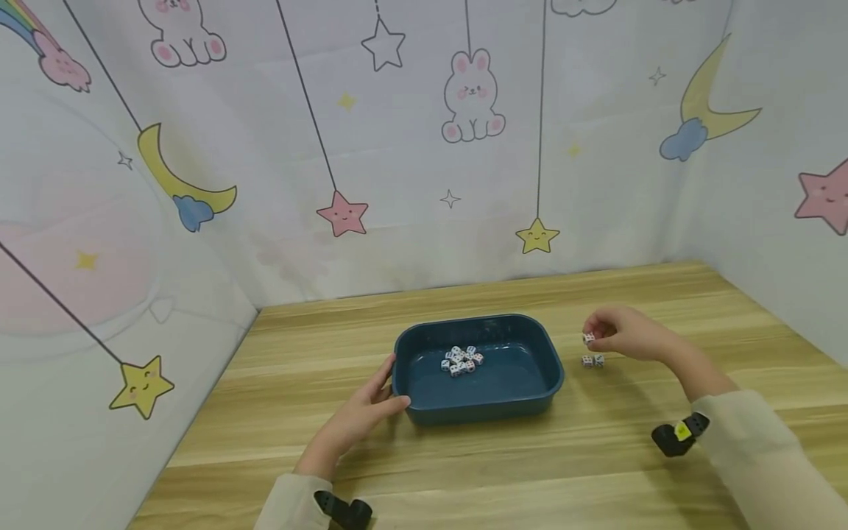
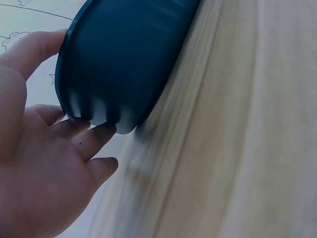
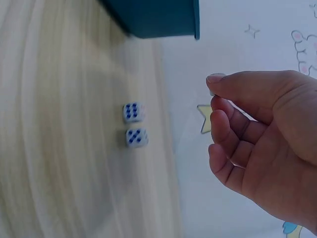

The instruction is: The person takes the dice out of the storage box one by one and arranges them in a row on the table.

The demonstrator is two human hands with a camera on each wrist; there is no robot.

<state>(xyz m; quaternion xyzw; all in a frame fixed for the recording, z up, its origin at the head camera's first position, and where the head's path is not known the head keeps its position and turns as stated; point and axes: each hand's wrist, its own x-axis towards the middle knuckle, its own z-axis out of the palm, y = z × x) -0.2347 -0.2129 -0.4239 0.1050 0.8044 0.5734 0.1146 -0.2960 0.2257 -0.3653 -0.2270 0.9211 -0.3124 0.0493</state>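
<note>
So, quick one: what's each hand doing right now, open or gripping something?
Left hand: open, resting against the outside of the blue tray.
Right hand: closed, pinching one die.

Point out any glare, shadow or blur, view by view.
Head view: small glints on the tray floor, a faint shadow on the table below the right hand; left wrist view: wood grain smeared, pale sheen where the left hand touches; right wrist view: grain soft, the two loose dice readable.
</note>
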